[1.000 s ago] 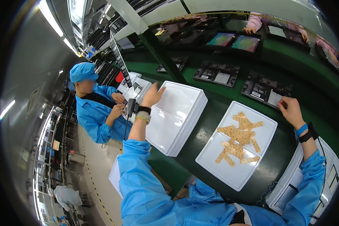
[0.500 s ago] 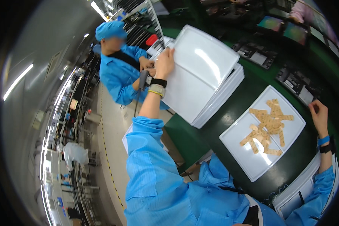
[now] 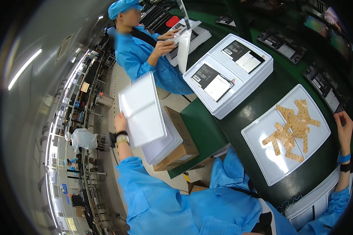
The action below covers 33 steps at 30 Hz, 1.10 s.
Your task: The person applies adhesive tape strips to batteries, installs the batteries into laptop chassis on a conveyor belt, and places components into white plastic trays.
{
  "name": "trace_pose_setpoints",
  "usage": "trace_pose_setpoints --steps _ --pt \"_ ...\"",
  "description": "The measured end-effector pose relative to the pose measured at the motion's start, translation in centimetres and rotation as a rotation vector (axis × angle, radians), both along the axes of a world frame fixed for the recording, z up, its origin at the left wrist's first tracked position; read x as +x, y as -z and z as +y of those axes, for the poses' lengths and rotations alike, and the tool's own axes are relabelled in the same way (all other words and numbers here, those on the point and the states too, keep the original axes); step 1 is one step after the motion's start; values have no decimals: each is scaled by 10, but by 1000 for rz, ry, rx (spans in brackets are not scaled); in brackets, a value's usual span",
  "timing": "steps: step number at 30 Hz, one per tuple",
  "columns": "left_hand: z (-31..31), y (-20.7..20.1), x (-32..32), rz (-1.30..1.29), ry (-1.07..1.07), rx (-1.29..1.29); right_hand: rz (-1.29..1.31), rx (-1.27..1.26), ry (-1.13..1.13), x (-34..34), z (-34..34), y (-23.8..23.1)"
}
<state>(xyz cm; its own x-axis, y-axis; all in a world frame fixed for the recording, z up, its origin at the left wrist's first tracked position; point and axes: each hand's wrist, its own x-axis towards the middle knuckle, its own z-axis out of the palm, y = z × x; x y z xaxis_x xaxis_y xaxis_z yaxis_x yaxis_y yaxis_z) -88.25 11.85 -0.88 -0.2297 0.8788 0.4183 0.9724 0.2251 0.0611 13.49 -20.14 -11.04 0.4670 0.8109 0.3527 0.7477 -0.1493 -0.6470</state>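
Note:
My left hand [image 3: 121, 122] grips the edge of an empty, shallow white tray [image 3: 143, 113], tilted over a stack of white trays [image 3: 174, 145] beside a cardboard box [image 3: 186, 139]. To its right, another white tray stack [image 3: 239, 96] on the green table has two flat black-and-white battery-like parts [image 3: 211, 82] in its top tray. My right hand [image 3: 344, 125], at the far right, has thumb and finger pinched together at the corner of a black part with a white panel [image 3: 323, 86]. What lies between the fingertips is too small to make out.
A white tray [image 3: 262, 164] with tan adhesive-like strips [image 3: 294, 125] lies between my hands. Across the table corner, a co-worker in blue [image 3: 133, 51] handles a white tray. More black parts [image 3: 282, 45] lie along the far side. White trays [image 3: 310, 199] stand at lower right.
My left hand has lifted the tray off the table stack and carried it left and toward me, uncovering two flat parts. My right hand stays pinched at the black part. The view has shifted.

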Motion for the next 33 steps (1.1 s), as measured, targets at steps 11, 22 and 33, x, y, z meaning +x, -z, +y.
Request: trace_pose_setpoints --steps 11,22,33 --pt "-74 196 -96 -38 -432 -298 63 2 -4 -14 3 -10" --pt "-36 205 -162 368 -305 -705 78 57 -50 -22 0 -17" --pt "75 -37 269 -251 648 153 57 45 -64 -41 0 -42"
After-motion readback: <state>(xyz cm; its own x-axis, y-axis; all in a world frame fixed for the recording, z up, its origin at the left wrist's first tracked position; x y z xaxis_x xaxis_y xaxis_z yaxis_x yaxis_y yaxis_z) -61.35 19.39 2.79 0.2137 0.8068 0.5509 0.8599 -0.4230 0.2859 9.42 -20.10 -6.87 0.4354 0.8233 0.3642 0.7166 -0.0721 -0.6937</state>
